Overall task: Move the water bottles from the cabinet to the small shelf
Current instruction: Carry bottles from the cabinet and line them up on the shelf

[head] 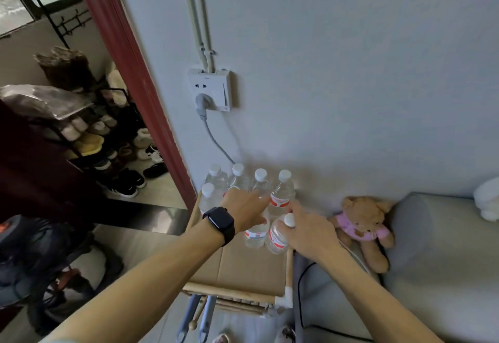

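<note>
Setting water bottles down on the small shelf [243,267] by the wall.

Right hand [310,234] clamped on the neck of the front-right bottle [278,237], tilted, base at the shelf top; left hand [243,210] fingers spread over the bottle beside it [255,236], grip unclear. Counted: seven bottles in view, four in the back row. Next, probably: straighten, release, return for more.

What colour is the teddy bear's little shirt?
Pink, on the tan teddy bear beside the shelf; the head view shows it.
</note>
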